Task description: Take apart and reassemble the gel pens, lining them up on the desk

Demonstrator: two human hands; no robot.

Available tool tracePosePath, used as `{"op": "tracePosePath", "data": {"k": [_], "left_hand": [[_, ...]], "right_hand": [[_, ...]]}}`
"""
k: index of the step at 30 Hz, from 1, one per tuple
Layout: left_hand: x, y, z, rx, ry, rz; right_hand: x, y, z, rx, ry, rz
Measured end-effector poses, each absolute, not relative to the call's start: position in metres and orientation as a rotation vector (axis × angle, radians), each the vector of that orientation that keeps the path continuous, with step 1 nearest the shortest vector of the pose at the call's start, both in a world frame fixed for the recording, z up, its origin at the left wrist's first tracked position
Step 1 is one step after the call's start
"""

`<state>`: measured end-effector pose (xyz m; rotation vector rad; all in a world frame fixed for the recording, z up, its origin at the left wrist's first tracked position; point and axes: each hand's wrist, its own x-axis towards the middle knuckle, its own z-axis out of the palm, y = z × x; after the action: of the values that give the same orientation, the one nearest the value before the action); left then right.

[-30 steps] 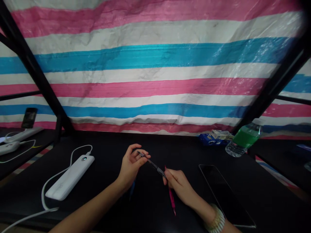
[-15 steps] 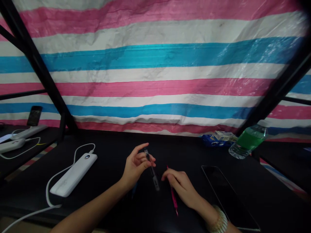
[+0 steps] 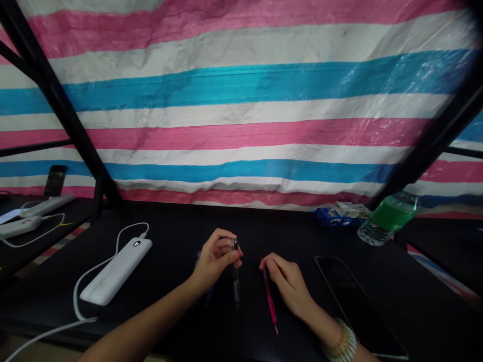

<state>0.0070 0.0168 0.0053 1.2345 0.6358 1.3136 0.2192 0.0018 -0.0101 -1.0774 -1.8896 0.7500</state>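
My left hand (image 3: pixel 216 257) is closed around the upper end of a dark pen (image 3: pixel 236 286) with a greyish lower part. The pen points down toward the desk, almost upright in the view. Behind my left wrist lies a bluish pen (image 3: pixel 209 296), mostly hidden. To the right, a pink pen (image 3: pixel 270 304) slants over the black desk. My right hand (image 3: pixel 285 281) has its fingers curled, with the fingertips at this pen's far end. A pale beaded bracelet (image 3: pixel 344 342) circles my right wrist.
A white power bank (image 3: pixel 116 271) with a white cable (image 3: pixel 77 281) lies left. On the right are a dark tablet or phone (image 3: pixel 356 306), a bottle with a green label (image 3: pixel 390 218) and a blue packet (image 3: pixel 332 217). Striped sheeting (image 3: pixel 241 110) hangs behind, between black metal posts (image 3: pixel 62 108).
The dark pen in my left hand has swung from slanted to nearly vertical, and my left index finger has bent onto its top. My right hand has shifted slightly along the pink pen.
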Motion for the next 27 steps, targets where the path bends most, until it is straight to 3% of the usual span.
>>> {"op": "tracePosePath", "data": {"k": [27], "left_hand": [[-0.005,0.035,0.005,1.208,0.776,1.254]], "right_hand": [[0.221,0.004,-0.009,-1.098,-1.903,0.708]]}}
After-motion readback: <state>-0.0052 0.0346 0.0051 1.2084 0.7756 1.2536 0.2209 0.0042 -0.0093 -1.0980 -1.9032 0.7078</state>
